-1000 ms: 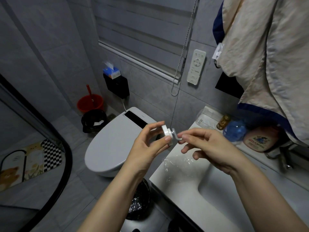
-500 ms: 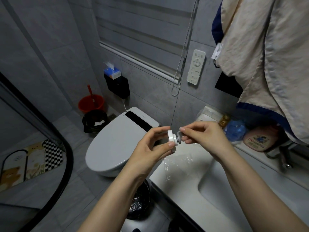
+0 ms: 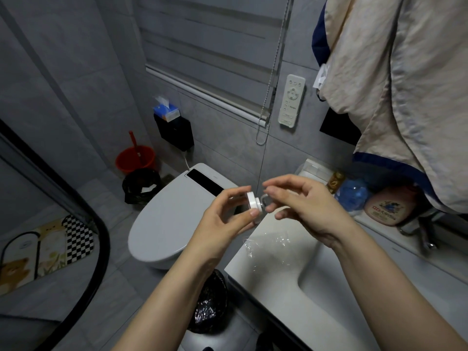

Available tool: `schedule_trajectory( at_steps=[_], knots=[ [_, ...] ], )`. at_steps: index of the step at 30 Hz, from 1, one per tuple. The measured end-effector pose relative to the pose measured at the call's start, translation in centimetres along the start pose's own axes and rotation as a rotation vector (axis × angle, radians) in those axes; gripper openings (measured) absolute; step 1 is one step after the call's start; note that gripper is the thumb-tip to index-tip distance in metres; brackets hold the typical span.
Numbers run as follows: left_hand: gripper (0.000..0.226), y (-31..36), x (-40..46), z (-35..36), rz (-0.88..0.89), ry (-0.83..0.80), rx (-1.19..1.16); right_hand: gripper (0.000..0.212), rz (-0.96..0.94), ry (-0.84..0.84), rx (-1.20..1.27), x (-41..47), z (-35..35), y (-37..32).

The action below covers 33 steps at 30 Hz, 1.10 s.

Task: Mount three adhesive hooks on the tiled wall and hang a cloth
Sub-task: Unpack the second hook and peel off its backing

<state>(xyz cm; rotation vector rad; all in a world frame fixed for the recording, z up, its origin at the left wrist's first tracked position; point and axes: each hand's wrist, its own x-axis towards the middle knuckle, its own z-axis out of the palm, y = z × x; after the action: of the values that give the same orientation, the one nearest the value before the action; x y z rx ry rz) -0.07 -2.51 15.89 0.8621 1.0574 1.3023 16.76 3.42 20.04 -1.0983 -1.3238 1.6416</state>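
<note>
Hook in hand, nothing mounted that I can see.
My left hand [image 3: 222, 219] pinches the white hook [image 3: 254, 205] above the sink [image 3: 278, 272]; right hand [image 3: 301, 206] fingers pinch its metal loop; wall [image 3: 228, 127] bare here.

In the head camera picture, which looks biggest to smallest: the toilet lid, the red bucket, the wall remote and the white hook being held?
1. Toilet lid, by far.
2. Red bucket.
3. Wall remote, narrower than the bucket.
4. White hook, smallest, though nearest the camera.
</note>
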Motion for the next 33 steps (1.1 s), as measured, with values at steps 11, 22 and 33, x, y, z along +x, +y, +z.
schedule_trajectory(
  at_steps=[11, 22, 33],
  knots=[
    [0.042, -0.4, 0.0, 0.2, -0.005, 0.017, -0.123, 0.010, 0.004, 0.158, -0.129, 0.9, -0.3, 2.6],
    [0.048, -0.1, 0.1, -0.4, 0.041, 0.095, 0.016, 0.014, 0.018, -0.005, 0.000, -0.3, 0.1, 0.6],
    [0.044, -0.3, -0.5, -0.2, -0.038, -0.047, -0.047, 0.003, 0.025, 0.152, -0.188, 1.6, -0.5, 2.3]
  ],
)
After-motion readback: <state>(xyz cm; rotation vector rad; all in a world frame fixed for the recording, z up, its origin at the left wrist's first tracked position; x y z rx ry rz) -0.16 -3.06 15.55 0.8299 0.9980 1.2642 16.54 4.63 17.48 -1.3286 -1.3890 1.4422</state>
